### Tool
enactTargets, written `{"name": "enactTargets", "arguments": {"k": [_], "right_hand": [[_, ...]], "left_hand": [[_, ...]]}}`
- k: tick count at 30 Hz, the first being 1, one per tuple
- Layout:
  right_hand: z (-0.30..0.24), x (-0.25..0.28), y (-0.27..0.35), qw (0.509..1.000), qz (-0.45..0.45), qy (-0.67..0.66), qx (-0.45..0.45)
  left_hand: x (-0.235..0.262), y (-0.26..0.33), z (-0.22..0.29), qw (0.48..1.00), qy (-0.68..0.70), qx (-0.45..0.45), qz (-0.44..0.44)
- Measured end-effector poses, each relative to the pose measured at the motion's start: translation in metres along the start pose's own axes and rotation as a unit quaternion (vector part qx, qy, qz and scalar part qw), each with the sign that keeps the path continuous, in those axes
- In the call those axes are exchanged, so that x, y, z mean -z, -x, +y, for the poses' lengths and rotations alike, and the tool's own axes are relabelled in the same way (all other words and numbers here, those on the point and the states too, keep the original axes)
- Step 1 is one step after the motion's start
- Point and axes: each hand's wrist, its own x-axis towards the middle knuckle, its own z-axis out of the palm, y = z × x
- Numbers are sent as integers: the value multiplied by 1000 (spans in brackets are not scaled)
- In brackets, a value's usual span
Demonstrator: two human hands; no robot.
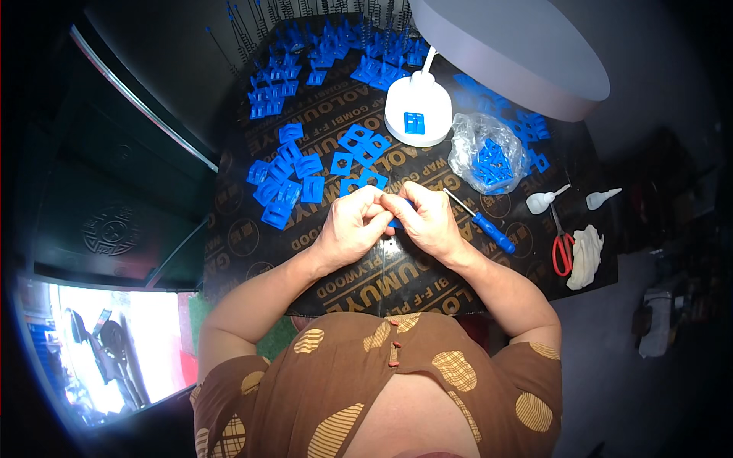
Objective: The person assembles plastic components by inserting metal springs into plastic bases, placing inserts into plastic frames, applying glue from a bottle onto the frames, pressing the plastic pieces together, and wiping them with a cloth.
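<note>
My left hand (353, 227) and my right hand (429, 222) meet over the near middle of the table, both with their fingers closed. Between them they grip a small blue plastic part (395, 224), mostly covered by the fingers. Just beyond my hands lie several flat blue square plates with round holes (341, 162). A pile of curved blue plastic pieces (281, 192) is to the left of those. To the right of my right hand rests a screwdriver (493, 233) with a blue handle, its shaft pointing towards the hand.
A lamp with a round white base (418, 95) stands beyond my hands, its big shade overhanging. Beside it sits a clear bag (467, 156) of small blue pieces. Scissors (563, 256), a white cloth (586, 259) and squeeze bottles (540, 201) lie right. Blue assemblies (271, 91) fill the back.
</note>
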Motion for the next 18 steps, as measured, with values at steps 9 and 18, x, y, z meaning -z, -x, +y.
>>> {"name": "enactTargets", "arguments": {"k": [9,18], "right_hand": [[2,0,-1,988,-36,-137,-58],[1,3,-1,984,-77,-140,-80]], "left_hand": [[7,-3,-1,999,21,37,7],[11,-4,-3,995,76,51,49]]}}
